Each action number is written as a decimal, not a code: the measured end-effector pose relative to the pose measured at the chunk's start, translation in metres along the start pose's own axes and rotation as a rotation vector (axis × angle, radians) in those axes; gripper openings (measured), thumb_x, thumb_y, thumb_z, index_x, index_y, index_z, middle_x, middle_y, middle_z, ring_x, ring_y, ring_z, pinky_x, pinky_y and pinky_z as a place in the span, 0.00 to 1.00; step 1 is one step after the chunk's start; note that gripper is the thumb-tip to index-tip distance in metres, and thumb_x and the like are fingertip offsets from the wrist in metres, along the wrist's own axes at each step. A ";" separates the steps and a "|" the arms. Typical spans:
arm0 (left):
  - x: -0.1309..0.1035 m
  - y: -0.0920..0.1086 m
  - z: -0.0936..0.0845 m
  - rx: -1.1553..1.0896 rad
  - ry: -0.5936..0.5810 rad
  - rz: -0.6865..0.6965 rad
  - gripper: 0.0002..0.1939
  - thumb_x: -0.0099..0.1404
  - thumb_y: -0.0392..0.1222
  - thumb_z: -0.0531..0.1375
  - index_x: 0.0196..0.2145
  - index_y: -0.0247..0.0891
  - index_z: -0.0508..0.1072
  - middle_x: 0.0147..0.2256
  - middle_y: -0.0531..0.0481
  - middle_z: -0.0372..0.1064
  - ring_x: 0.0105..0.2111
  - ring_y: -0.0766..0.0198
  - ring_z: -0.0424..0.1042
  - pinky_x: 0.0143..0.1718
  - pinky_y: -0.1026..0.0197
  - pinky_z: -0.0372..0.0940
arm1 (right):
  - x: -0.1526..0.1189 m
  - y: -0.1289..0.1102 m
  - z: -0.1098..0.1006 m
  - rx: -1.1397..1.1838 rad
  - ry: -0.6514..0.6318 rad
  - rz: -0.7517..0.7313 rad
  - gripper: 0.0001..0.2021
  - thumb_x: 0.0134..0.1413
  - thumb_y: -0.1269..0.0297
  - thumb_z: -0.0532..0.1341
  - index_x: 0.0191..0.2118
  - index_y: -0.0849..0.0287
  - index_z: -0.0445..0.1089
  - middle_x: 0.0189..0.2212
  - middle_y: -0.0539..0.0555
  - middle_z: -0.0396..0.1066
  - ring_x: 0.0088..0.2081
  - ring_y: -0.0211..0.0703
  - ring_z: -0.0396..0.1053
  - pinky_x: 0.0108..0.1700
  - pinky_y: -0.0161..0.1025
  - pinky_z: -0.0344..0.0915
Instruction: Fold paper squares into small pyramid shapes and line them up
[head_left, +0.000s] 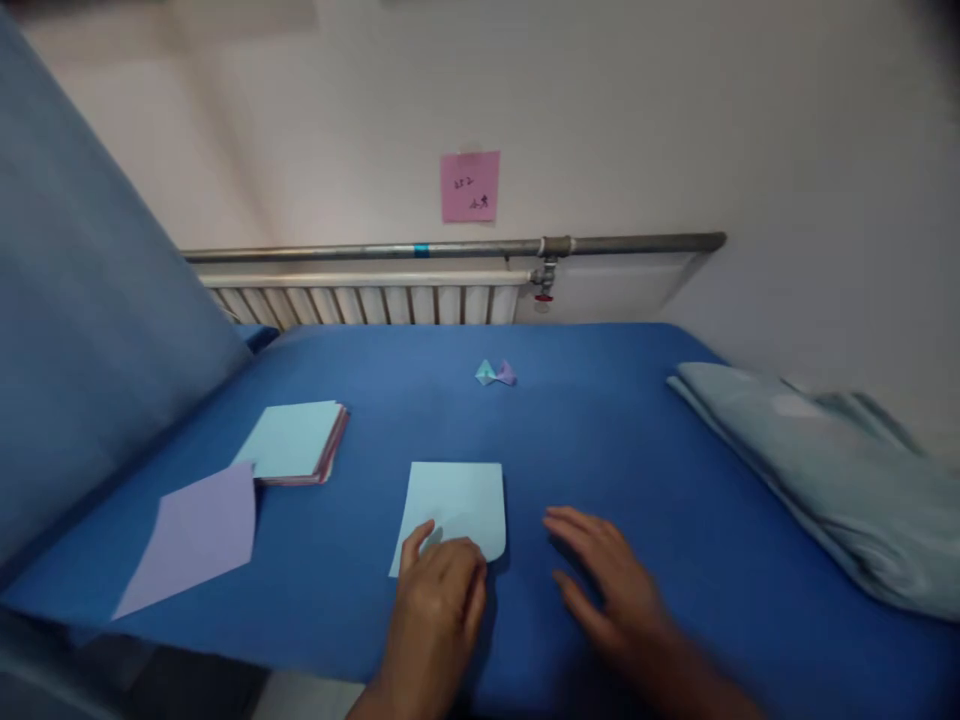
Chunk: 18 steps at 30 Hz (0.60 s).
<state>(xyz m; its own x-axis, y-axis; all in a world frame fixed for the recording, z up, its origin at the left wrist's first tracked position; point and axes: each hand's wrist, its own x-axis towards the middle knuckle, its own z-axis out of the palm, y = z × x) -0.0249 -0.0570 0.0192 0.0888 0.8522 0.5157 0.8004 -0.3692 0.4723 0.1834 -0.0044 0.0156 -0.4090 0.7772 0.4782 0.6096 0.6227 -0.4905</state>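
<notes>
A light blue square sheet of paper point(457, 495) lies on the blue table, its near right corner looking curled. My left hand point(442, 590) is closed at the near edge of this sheet, with its fingers bent and hiding the exact grip. To the right, my right hand point(607, 570) is apart from the paper, its fingers spread and holding nothing. A small folded paper bow point(496, 373), half light blue and half purple, rests farther back on the table.
At the left is a stack of coloured paper point(289, 440) with a light blue sheet on top. A purple sheet point(199, 535) lies beside it near the table edge. Folded grey-green cloth point(817, 470) covers the right side. A radiator point(375, 300) and pipe run behind the blue table point(600, 430).
</notes>
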 end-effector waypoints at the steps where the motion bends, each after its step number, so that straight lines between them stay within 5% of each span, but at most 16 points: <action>1: -0.005 0.009 0.009 -0.017 -0.020 0.024 0.12 0.64 0.30 0.50 0.37 0.45 0.68 0.34 0.50 0.75 0.33 0.61 0.75 0.54 0.43 0.59 | -0.005 -0.006 0.001 -0.042 -0.025 -0.062 0.20 0.52 0.72 0.54 0.52 0.55 0.66 0.50 0.58 0.70 0.52 0.51 0.66 0.52 0.52 0.64; 4: -0.012 0.028 0.023 -0.078 -0.076 0.093 0.14 0.63 0.28 0.49 0.37 0.46 0.67 0.32 0.50 0.74 0.31 0.61 0.74 0.51 0.43 0.61 | -0.015 -0.020 0.002 -0.060 -0.105 -0.125 0.23 0.49 0.78 0.53 0.51 0.55 0.66 0.51 0.58 0.68 0.54 0.51 0.63 0.52 0.52 0.63; 8: -0.015 0.032 0.019 -0.144 -0.172 0.177 0.13 0.63 0.32 0.53 0.43 0.45 0.66 0.35 0.49 0.75 0.35 0.60 0.74 0.52 0.44 0.61 | -0.021 -0.022 -0.006 0.074 -0.178 -0.084 0.16 0.49 0.80 0.52 0.39 0.56 0.69 0.42 0.55 0.73 0.44 0.45 0.70 0.46 0.47 0.64; 12: -0.019 0.008 -0.005 -0.014 -0.329 0.235 0.22 0.57 0.39 0.60 0.51 0.43 0.65 0.49 0.42 0.70 0.50 0.49 0.69 0.55 0.37 0.56 | -0.030 -0.013 -0.020 0.193 -0.189 -0.056 0.12 0.52 0.78 0.53 0.38 0.55 0.67 0.41 0.54 0.73 0.43 0.43 0.70 0.45 0.44 0.64; 18: -0.032 -0.028 -0.024 -0.047 -0.400 0.190 0.16 0.61 0.36 0.56 0.46 0.50 0.68 0.43 0.50 0.75 0.45 0.55 0.71 0.56 0.40 0.53 | -0.041 -0.011 -0.029 0.348 -0.230 0.084 0.09 0.59 0.72 0.53 0.40 0.53 0.67 0.35 0.51 0.74 0.38 0.41 0.71 0.45 0.43 0.64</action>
<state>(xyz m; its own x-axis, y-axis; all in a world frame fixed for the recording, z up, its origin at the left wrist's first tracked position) -0.0645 -0.0827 0.0070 0.4612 0.8407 0.2837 0.7206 -0.5414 0.4331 0.2132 -0.0455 0.0222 -0.5326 0.8019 0.2706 0.3978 0.5194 -0.7563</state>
